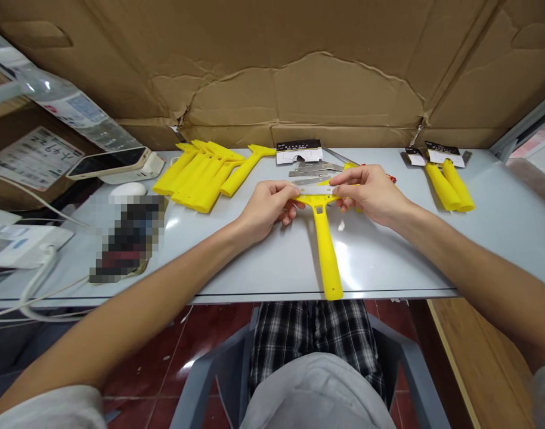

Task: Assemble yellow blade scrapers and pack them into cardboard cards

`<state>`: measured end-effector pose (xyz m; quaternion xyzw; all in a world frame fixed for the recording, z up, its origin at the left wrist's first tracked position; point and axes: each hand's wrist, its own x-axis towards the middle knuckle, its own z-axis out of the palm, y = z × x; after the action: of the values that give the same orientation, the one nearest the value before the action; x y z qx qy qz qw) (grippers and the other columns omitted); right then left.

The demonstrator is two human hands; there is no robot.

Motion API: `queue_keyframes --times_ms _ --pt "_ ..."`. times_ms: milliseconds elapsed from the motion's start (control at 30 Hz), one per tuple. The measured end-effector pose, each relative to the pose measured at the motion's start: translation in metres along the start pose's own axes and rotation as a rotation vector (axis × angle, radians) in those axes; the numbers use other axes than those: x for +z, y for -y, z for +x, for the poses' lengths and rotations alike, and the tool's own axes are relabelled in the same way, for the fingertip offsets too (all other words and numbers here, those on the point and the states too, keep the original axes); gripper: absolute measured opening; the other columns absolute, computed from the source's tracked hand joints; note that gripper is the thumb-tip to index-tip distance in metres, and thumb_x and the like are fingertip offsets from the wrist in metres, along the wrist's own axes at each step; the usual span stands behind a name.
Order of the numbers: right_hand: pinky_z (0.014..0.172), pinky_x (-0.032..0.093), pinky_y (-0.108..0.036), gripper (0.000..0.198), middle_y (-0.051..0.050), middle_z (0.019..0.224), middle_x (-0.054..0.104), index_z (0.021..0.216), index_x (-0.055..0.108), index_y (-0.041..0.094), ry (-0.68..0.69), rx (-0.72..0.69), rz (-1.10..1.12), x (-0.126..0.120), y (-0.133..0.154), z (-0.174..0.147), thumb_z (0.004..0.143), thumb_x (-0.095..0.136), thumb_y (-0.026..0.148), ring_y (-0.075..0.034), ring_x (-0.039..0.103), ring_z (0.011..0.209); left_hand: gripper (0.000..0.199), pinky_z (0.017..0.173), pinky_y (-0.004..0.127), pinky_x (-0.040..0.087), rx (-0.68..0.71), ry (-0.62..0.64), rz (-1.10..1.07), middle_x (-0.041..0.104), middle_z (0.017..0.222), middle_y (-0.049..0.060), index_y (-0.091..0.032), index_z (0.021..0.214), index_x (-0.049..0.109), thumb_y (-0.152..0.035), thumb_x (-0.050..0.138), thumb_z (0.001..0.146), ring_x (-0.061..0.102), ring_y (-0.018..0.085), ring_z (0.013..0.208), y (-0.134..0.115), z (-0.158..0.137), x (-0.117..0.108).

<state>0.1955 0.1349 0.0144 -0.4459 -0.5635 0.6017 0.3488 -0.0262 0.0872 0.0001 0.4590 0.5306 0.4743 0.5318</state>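
Note:
Between my hands is a yellow plastic scraper (327, 250), its handle pointing toward me and reaching the table's front edge. A flat metal plate (316, 190) lies across its wide head. My left hand (271, 205) is closed, pinching the left end of the plate and head. At the right end, the thumb and fingers of my right hand (366, 192) pinch them too. Just behind lie loose metal blades (315, 171) and a black-and-white card packet (299, 152). A screwdriver-like tool with a red part is partly hidden behind my right hand.
Several yellow scraper handles (201, 176) lie at the back left. Two carded scrapers (451, 185) rest at the right. Phones (111, 164), a plastic bottle (71, 98), cables and a power strip (28, 245) crowd the left side. A cardboard wall (299, 89) stands behind the table.

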Motion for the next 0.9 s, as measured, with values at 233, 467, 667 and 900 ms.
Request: queue_keyframes --times_ms 233,467,667,900 --pt "0.056 0.058 -0.022 0.022 -0.009 0.091 0.071 0.108 0.071 0.011 0.040 -0.008 0.018 0.0043 -0.0045 -0.0002 0.087 0.076 0.015 -0.010 0.066 0.067 0.010 0.043 0.018 0.041 0.051 -0.005 0.028 0.068 0.059 0.003 -0.012 0.085 0.076 -0.020 0.077 0.090 0.055 0.008 0.045 -0.0023 -0.0039 0.0008" --pt "0.051 0.056 -0.022 0.021 -0.011 0.099 0.073 0.108 0.070 0.010 0.098 0.035 0.053 0.0067 -0.0070 -0.0010 0.090 0.076 0.018 -0.013 0.071 0.072 0.007 0.046 0.019 0.046 0.057 0.022 0.049 0.071 0.060 0.002 -0.010 0.092 0.076 -0.017 0.076 0.092 0.058 0.009 0.044 -0.0059 -0.0078 0.0041" --pt "0.049 0.055 -0.022 0.020 -0.011 0.096 0.072 0.111 0.069 0.010 0.100 0.071 0.019 0.0055 -0.0046 0.0006 0.092 0.073 0.015 -0.015 0.072 0.071 0.011 0.048 0.018 0.051 0.040 0.066 -0.011 0.073 0.065 0.004 -0.008 0.096 0.077 -0.018 0.079 0.094 0.062 0.008 0.049 -0.0009 -0.0029 0.0012" --pt "0.054 0.061 -0.022 0.014 -0.010 0.112 0.071 0.105 0.069 0.012 -0.028 -0.150 -0.165 0.0051 -0.0024 -0.0021 0.095 0.072 0.022 -0.015 0.075 0.089 0.030 0.055 0.020 0.058 0.032 0.041 -0.085 0.077 0.068 0.003 -0.011 0.105 0.073 -0.020 0.093 0.085 0.070 0.012 0.055 0.0007 -0.0014 -0.0003"
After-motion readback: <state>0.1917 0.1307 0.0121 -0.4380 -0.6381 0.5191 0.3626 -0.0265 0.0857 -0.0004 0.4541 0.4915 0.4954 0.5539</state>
